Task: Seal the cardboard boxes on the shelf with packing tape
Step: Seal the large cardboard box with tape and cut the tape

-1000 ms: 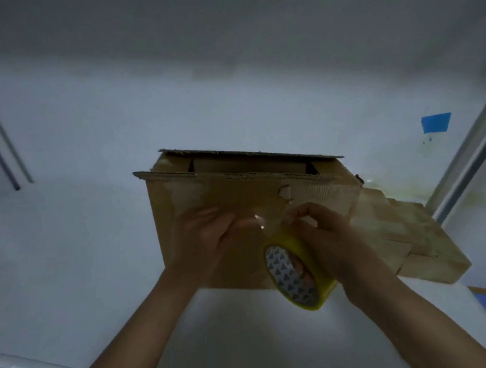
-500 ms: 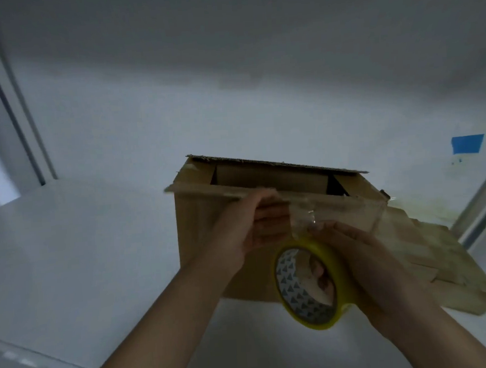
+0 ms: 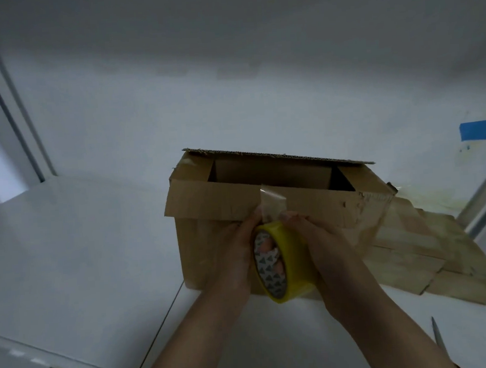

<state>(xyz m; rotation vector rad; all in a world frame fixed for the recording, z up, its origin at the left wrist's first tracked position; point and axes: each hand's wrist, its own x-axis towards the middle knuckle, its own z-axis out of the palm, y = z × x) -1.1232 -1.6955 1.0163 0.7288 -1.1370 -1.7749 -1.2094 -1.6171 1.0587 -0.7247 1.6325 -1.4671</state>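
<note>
Cardboard box [image 3: 205, 244] flap anchors the tape strip [image 3: 273, 200] while left hand [image 3: 235, 259] and right hand [image 3: 330, 252] fingers grasp the tape roll [image 3: 291, 253], apparently tensioning it.

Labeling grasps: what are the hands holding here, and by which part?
The right hand grips the yellow packing tape roll, fingers through its core. The left hand is against the roll's left side, fingertips at the pulled-out strip; exact hold unclear.

I'm holding both forearms in from 6 o'clock toward 12; my left hand [image 3: 236, 253] and right hand [image 3: 323, 244] are gripping the tape roll [image 3: 291, 255] from 9 and 3 o'clock, thumbs pointing toward 12.
</note>
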